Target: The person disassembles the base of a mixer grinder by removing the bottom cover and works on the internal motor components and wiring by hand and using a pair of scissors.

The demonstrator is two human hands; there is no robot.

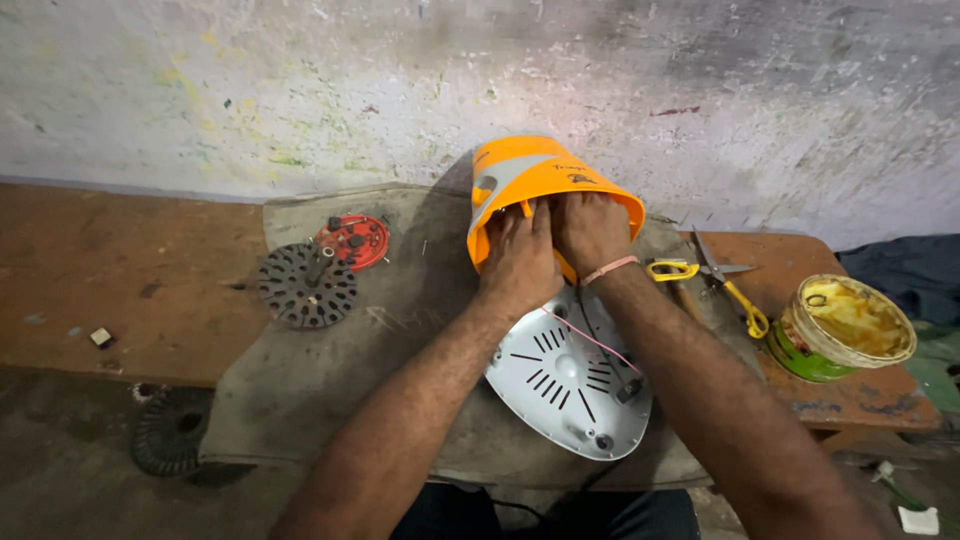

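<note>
An orange plastic appliance housing (535, 170) lies on its side on a grey cloth (330, 360), its open end facing me. My left hand (520, 255) and my right hand (590, 232) both reach into that opening, fingers hidden inside, so what they touch cannot be seen. A pink band sits on my right wrist. Below my hands lies a grey oval base plate (565, 385) with vent slots. A thin pink wire (590, 340) runs across it from the housing.
On the cloth's left lie a dark slotted round disc (306, 287) and a red round part (353, 240). Yellow-handled scissors (715, 275) and a green open tin of yellowish paste (840, 328) sit at right on the brown bench. A dark round part (168, 432) lies on the floor.
</note>
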